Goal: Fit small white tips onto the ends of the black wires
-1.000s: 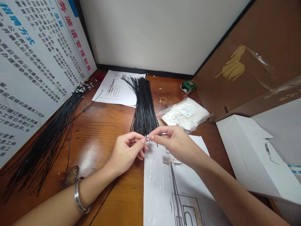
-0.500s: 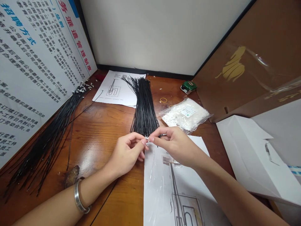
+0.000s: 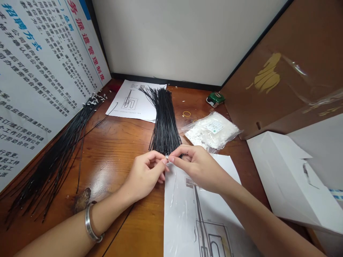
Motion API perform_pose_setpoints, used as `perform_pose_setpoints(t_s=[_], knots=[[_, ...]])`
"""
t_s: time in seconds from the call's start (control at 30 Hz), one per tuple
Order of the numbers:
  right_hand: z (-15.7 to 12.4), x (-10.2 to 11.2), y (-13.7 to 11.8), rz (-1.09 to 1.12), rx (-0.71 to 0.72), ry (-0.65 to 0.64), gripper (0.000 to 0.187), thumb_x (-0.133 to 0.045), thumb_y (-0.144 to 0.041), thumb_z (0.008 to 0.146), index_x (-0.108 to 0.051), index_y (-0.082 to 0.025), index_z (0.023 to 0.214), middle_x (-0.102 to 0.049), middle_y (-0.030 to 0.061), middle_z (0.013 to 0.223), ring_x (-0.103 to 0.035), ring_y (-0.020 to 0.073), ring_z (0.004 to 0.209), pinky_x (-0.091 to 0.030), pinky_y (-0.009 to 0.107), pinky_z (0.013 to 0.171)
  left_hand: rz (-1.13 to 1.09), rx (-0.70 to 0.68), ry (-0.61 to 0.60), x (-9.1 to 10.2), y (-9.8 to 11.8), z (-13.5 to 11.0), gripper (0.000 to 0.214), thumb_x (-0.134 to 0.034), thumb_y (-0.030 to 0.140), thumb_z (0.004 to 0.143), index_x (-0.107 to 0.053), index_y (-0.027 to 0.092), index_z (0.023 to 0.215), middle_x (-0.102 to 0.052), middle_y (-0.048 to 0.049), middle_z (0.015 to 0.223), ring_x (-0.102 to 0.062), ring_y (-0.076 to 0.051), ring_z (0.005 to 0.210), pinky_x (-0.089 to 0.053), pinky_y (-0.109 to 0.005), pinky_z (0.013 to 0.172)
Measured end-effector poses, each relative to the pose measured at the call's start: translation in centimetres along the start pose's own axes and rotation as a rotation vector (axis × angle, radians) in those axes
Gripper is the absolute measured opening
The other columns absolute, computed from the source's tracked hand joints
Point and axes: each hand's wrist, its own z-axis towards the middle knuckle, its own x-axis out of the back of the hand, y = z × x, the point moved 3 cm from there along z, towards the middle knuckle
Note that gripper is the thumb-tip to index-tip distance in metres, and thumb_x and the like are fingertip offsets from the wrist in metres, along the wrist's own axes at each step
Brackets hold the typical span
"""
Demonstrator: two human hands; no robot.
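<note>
In the middle of the head view, both hands meet fingertip to fingertip just below a bundle of black wires (image 3: 165,121). My left hand (image 3: 147,175), its wrist in a silver bracelet, is closed in a pinch. A single black wire (image 3: 119,230) runs up beneath this hand toward the pinch; its end is hidden by the fingers. My right hand (image 3: 199,164) pinches at the same spot from the right, thumb against forefinger. A tiny white connector (image 3: 166,157) shows between the fingertips, mostly covered.
At the left lies another bundle of black wires (image 3: 59,153) with white ends. A clear bag of white pieces (image 3: 213,130), a rubber band (image 3: 186,114) and a green tape measure (image 3: 215,99) are at right. Printed drawings (image 3: 182,221) lie on the wooden table (image 3: 112,142); a white box (image 3: 289,178) stands right.
Both hands stay in nearly the same place. The fingertips have shifted slightly, and less of the white connector shows between them.
</note>
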Motion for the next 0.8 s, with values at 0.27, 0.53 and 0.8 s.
perform_pose_setpoints(t_s=[0.27, 0.53, 0.8], knots=[[0.24, 0.32, 0.19, 0.013, -0.018, 0.056, 0.018, -0.060, -0.033, 0.080, -0.066, -0.017, 0.076, -0.028, -0.0099, 0.039, -0.022, 0.0056, 0.034, -0.012, 0.020, 0.034, -0.023, -0.012, 0.005, 0.13, -0.02, 0.18, 0.017, -0.057, 0.030, 0.084, -0.058, 0.014, 0.077, -0.062, -0.0003, 0.067, -0.054, -0.007, 0.048, -0.047, -0.019, 0.047], [0.27, 0.30, 0.15, 0.016, -0.024, 0.016, 0.019, -0.057, -0.035, 0.083, -0.063, -0.018, 0.078, -0.030, -0.0094, 0.039, -0.021, 0.0055, 0.033, -0.011, 0.020, 0.034, -0.117, 0.009, 0.027, 0.18, -0.10, 0.29, 0.018, -0.062, 0.032, 0.079, -0.059, 0.014, 0.080, -0.065, -0.0011, 0.064, -0.056, -0.008, 0.046, -0.048, -0.021, 0.046], [0.11, -0.09, 0.23, -0.076, 0.007, 0.049, 0.019, -0.051, -0.035, 0.087, -0.061, -0.020, 0.081, -0.034, -0.0081, 0.042, -0.028, 0.0069, 0.034, -0.021, 0.020, 0.034, -0.104, 0.088, 0.083, 0.35, -0.68, 0.23, 0.019, -0.061, 0.033, 0.080, -0.058, 0.014, 0.080, -0.062, 0.0015, 0.049, -0.058, -0.011, 0.045, -0.049, -0.021, 0.048]])
